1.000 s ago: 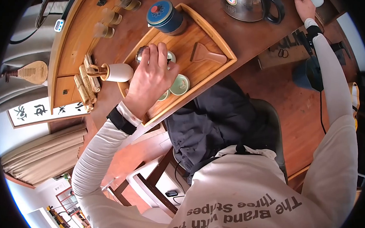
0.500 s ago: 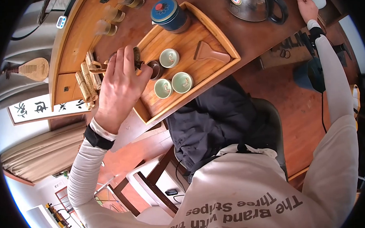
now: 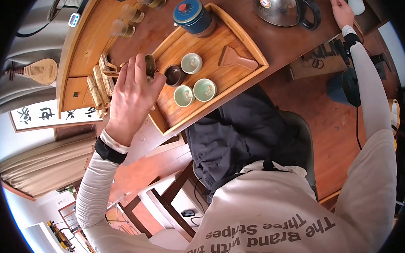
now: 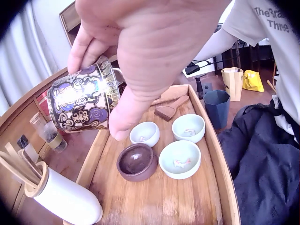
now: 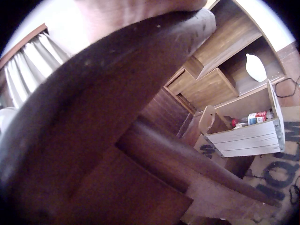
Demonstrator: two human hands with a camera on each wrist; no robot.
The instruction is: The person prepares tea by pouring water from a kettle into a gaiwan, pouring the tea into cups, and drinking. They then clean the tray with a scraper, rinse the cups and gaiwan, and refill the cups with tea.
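My left hand (image 3: 133,98) is at the left side of the wooden tray (image 3: 248,38). It grips a cup (image 4: 84,101) patterned in black, gold and purple, tipped on its side in the left wrist view. Fingers cover part of its shiny rim. Near the hand on the tray stand a dark brown cup (image 3: 174,75) and three pale green cups (image 3: 191,63), (image 3: 184,96), (image 3: 205,89). Over at the far right, my right hand (image 3: 343,14) rests at the dark table's edge, its fingers relaxed and holding nothing visible.
A blue lidded teapot (image 3: 193,18) and a brown scraper-shaped tool (image 3: 236,59) are on the tray. Beyond it stands a steel kettle (image 3: 281,7). By the left hand are a white holder (image 4: 65,199) of wooden tools, bamboo rolls (image 3: 99,88) and glass jars (image 3: 126,28).
My left hand has moved left from over the tray's cups with the patterned cup, uncovering the green and brown cups. Since half a second ago it has hardly moved. The right hand stays put.
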